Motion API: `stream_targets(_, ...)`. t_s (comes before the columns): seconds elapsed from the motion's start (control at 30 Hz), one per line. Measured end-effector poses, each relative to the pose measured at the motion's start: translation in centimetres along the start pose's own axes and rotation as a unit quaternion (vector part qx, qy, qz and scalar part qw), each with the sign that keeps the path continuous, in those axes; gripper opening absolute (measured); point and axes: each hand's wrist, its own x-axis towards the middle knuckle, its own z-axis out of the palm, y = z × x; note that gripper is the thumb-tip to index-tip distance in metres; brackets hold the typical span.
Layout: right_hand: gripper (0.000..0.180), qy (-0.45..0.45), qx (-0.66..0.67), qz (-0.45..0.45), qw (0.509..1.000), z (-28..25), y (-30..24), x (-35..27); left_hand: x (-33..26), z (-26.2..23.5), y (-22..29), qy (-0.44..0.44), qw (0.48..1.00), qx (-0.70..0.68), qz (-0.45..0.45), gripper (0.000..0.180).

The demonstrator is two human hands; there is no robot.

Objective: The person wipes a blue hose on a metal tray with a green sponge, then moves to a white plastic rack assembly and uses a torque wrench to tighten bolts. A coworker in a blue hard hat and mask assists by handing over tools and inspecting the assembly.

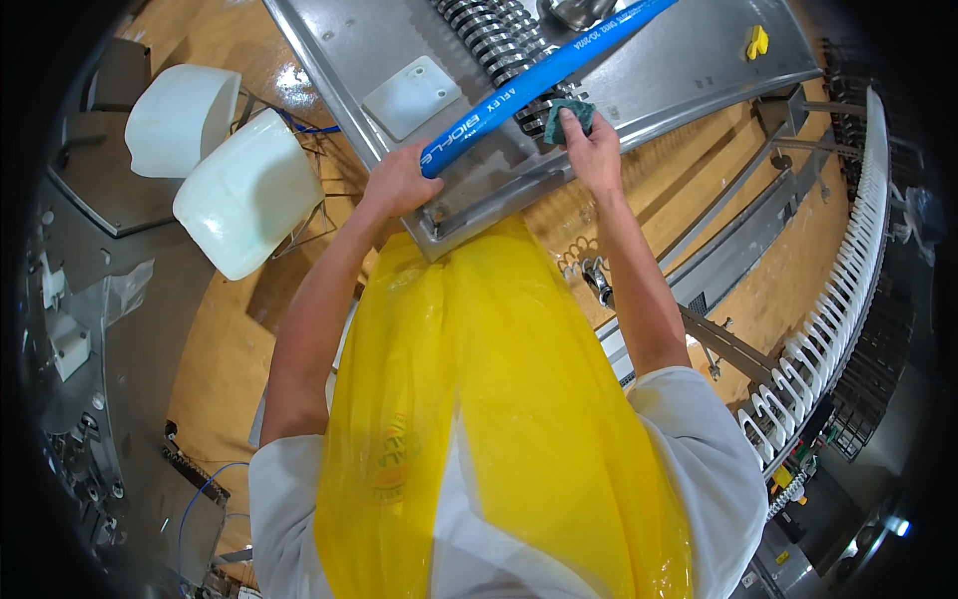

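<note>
A long blue hose (519, 95) runs slantwise over a metal table from lower left to upper right. My left hand (401, 182) is wrapped round its near end. In my right hand (594, 150) is a dark green scouring pad (567, 118), pinched under the thumb just below the hose. Whether the pad touches the hose I cannot tell. Beneath the hose lie rows of shiny metal rings or coils (486, 38). A flat whitish plate with small holes (412, 97) rests on the table left of the hose.
The raised rim of the metal table (479, 215) comes close to my yellow apron (449, 329). Two white plastic pieces (249, 195) stand on a wire rack at left. A small yellow item (757, 42) lies at the table's far right. A curved white slatted rack (828, 319) stands at right.
</note>
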Motion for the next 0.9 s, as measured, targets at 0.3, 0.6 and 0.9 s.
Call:
stream_targets(0.3, 0.032, 0.021, 0.055, 0.050, 0.997, 0.0, 2.4, -1.8, 0.7, -0.3, -0.9, 0.002, 0.997, -0.074, 0.004, 0.059)
stream_targets(0.6, 0.032, 0.024, 0.043, 0.044, 0.998, 0.3, 0.3, -2.3, 0.6, -0.2, -0.9, 0.004, 0.998, -0.066, -0.001, 0.062)
stream_targets(0.9, 0.031, 0.027, 0.067, -0.010, 0.997, 1.3, -0.8, 0.2, 0.8, -0.2, -1.1, -0.004, 0.998, -0.055, 0.002, 0.061)
